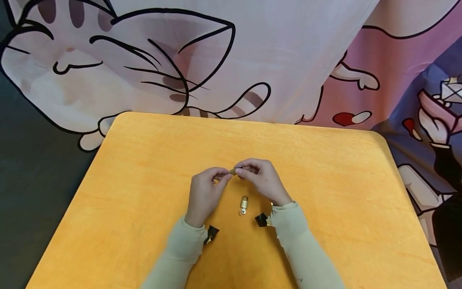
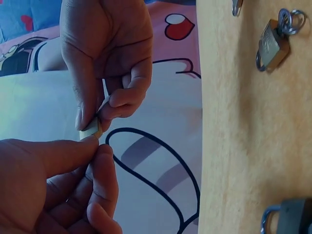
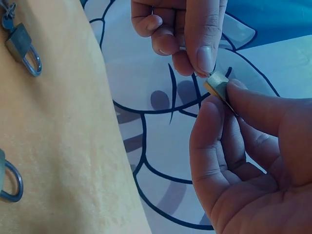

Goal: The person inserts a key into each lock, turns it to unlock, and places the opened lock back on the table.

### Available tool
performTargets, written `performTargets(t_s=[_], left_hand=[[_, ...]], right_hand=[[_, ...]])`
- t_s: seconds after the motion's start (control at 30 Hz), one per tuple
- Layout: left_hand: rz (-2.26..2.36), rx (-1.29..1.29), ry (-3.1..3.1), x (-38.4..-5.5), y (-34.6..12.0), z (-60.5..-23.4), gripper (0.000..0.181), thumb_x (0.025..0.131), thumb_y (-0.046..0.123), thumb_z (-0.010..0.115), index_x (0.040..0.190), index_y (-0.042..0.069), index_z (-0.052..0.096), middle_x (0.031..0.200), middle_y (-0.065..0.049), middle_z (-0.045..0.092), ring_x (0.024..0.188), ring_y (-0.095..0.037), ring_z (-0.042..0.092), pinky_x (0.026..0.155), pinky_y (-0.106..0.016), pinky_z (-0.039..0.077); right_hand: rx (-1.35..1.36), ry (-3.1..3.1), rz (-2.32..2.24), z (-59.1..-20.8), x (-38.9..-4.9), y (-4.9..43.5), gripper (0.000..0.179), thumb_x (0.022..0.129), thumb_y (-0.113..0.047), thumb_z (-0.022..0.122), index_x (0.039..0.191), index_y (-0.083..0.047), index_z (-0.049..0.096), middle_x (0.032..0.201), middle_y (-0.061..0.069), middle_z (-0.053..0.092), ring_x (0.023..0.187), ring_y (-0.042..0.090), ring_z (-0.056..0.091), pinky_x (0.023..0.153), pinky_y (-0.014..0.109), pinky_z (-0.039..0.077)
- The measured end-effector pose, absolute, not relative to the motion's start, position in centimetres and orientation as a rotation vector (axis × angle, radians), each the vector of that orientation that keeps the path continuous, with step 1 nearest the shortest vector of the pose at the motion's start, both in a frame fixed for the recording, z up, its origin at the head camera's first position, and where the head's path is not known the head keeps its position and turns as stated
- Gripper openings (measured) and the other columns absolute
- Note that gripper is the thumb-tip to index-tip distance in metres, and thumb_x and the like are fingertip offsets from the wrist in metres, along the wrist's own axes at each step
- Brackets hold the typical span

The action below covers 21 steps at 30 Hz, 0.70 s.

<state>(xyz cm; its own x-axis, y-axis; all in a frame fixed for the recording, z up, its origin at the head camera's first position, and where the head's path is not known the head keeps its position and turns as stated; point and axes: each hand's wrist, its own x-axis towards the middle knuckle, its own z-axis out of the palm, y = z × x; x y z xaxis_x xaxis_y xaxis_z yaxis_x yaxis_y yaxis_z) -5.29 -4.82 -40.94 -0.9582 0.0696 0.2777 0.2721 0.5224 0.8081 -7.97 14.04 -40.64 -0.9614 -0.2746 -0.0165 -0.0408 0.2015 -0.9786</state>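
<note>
My left hand [image 1: 205, 193] and right hand [image 1: 265, 180] meet above the middle of the table, both pinching a small brass padlock [image 3: 218, 85] between thumb and fingertips. Its small brass-coloured body [image 2: 91, 129] shows between the two sets of fingertips; they cover the rest, so I cannot tell how its shackle stands. Below the hands, a second brass padlock [image 1: 244, 202] lies on the table with keys on a ring [image 1: 242, 212] at its end.
A yellow wooden table [image 1: 144, 152] bears the work. Another padlock [image 2: 295, 217] lies at the edge of the left wrist view, and part of a padlock [image 3: 12, 183] enters the right wrist view. A cartoon-printed cloth [image 1: 288, 48] hangs behind the table. Small black devices [image 1: 262, 220] sit at both wrists.
</note>
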Motion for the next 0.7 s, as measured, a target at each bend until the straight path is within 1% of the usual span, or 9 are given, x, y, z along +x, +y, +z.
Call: performTargets(t_s=[0.07,0.23,0.3,0.47,0.57,0.7], left_hand=[[-1.416,-0.292,-2.542,-5.2,-4.6,-41.1,0.008,0.09,0.014,0.077,0.092,0.006,0.078,0.084,-0.002,0.074,0.074,-0.012,0.069,0.066,-0.037,0.056],[-1.413,-0.306,-2.527,-5.1,-4.3,-41.5,0.009,0.09,0.013,0.078,0.092,0.005,0.077,0.085,-0.004,0.075,0.075,-0.014,0.07,0.068,-0.036,0.057],[-1.404,-0.308,-2.532,-5.1,-4.2,-41.5,0.01,0.09,0.014,0.077,0.093,0.004,0.077,0.086,-0.005,0.075,0.075,-0.014,0.07,0.068,-0.035,0.057],[-1.394,-0.291,-2.554,-4.9,-4.0,-41.8,0.009,0.089,0.012,0.078,0.091,0.004,0.077,0.084,-0.005,0.074,0.074,-0.015,0.07,0.067,-0.038,0.057],[-1.386,-0.28,-2.564,-4.8,-3.9,-41.9,0.008,0.089,0.012,0.078,0.091,0.004,0.077,0.084,-0.005,0.074,0.073,-0.015,0.07,0.067,-0.037,0.057],[-1.367,-0.268,-2.581,-4.8,-3.8,-42.0,0.008,0.089,0.013,0.078,0.091,0.005,0.077,0.084,-0.004,0.074,0.073,-0.014,0.069,0.067,-0.034,0.057]], right_hand=[[-0.287,2.293,-1.841,-40.8,-8.0,14.1,0.015,0.097,-0.019,0.07,0.104,-0.008,0.076,0.094,0.023,0.07,0.087,0.045,0.065,0.077,0.053,0.054],[-0.243,2.302,-1.814,-41.2,-7.9,14.3,0.016,0.097,-0.02,0.069,0.104,-0.007,0.076,0.094,0.023,0.07,0.087,0.046,0.064,0.077,0.05,0.054],[-0.225,2.296,-1.81,-41.3,-7.8,14.4,0.017,0.097,-0.021,0.069,0.104,-0.007,0.076,0.095,0.023,0.07,0.088,0.044,0.064,0.078,0.049,0.054],[-0.191,2.271,-1.789,-41.7,-7.7,14.4,0.018,0.098,-0.02,0.068,0.106,-0.006,0.075,0.096,0.022,0.07,0.089,0.042,0.065,0.08,0.048,0.054],[-0.181,2.273,-1.771,-42.0,-7.7,14.4,0.017,0.098,-0.021,0.068,0.105,-0.006,0.075,0.096,0.022,0.07,0.089,0.043,0.064,0.078,0.048,0.054],[-0.17,2.284,-1.763,-42.0,-7.7,14.3,0.017,0.098,-0.021,0.068,0.104,-0.007,0.075,0.094,0.021,0.069,0.087,0.043,0.064,0.074,0.043,0.053]])
